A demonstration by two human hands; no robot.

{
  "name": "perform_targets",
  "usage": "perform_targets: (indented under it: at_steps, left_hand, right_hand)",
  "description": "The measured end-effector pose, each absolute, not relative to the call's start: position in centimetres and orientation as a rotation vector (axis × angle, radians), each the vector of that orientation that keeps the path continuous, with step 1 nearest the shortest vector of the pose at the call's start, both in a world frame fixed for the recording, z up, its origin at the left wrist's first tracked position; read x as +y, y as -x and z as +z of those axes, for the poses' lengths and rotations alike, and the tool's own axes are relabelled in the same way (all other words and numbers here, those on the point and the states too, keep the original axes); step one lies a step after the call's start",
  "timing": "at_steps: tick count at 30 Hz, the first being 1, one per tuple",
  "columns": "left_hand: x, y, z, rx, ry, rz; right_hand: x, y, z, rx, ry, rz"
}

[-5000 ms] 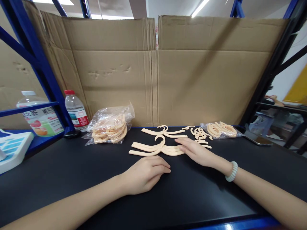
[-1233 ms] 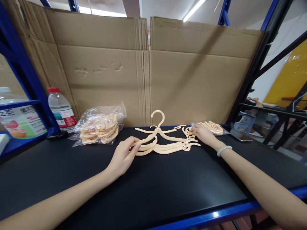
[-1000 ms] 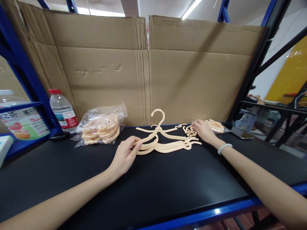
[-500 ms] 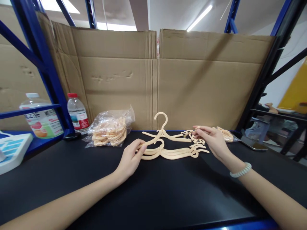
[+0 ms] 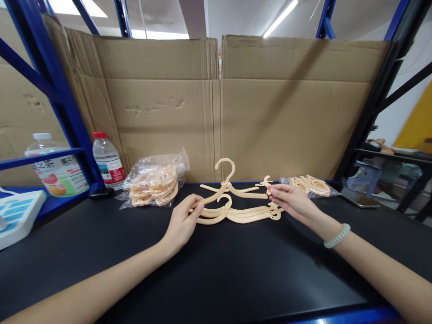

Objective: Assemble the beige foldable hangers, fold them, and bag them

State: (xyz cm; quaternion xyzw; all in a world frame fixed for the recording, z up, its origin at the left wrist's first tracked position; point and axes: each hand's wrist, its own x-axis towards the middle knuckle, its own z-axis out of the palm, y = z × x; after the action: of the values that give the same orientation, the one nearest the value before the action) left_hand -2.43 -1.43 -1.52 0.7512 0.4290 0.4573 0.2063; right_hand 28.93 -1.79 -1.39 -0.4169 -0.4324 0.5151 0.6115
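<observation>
Holding one end of a cream plastic hanger (image 5: 227,189), the left hand (image 5: 181,222) has its fingers (image 5: 196,208) pinched together on the hanger's left arm, lifting that end so the hook stands upright above the black tabletop (image 5: 216,270). The right hand (image 5: 293,203) sits at the hanger's other end, fingers closed on a small cream clip piece (image 5: 266,182) just at the tip of the right arm. Directly beneath the raised hanger, a flat stack of matching hangers (image 5: 236,214) lies on the tabletop between the two hands. A clear bag of cream parts (image 5: 155,182) rests behind the left hand, near a water bottle (image 5: 107,158) with a red cap. A smaller bag of parts (image 5: 309,185) lies behind the right hand. A wall of cardboard (image 5: 216,103) stands along the back edge. The right wrist wears a pale bead bracelet (image 5: 336,236).
</observation>
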Motion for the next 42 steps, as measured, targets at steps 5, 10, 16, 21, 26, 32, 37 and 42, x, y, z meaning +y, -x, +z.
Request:
perform_targets:
  at_steps: [5, 10, 16, 21, 26, 32, 37, 42]
  left_hand:
    - [-1.35, 2.44, -1.51, 1.225, -2.098, 1.277]
    - [-1.29, 2.48, -1.57, 1.231, -2.108, 1.291]
    - [-1.3, 2.46, -1.62, 1.227, -2.112, 1.284]
    - [-1.43, 2.46, -1.52, 1.225, -2.121, 1.296]
    - [-1.45, 2.45, -1.47, 1.23, -2.134, 1.314]
    - [-1.42, 2.53, -1.6, 1.232, -2.148, 1.326]
    - [-1.36, 2.52, -1.64, 1.233, -2.168, 1.318]
    - [-1.36, 2.48, -1.63, 1.227, -2.183, 1.32]
  right_hand:
    - [-1.9, -28.8, -1.35, -1.032, 0.933, 1.087]
    - [-1.89, -29.07, -1.38, -0.987, 0.919, 1.14]
    - [-2.08, -29.37, -1.01, -1.094, 0.885, 1.294]
    - [-2.27, -29.21, -0.85, -1.082, 0.923, 1.355]
    - [-2.24, -29.17, -0.83, -1.066, 0.949, 1.421]
    - [-2.4, -29.25, -1.02, -1.053, 0.937, 1.578]
    - [-2.54, -29.24, -0.95, -1.084, 0.947, 1.624]
    - [-2.55, -29.29, -0.67, -1.06, 0.977, 1.659]
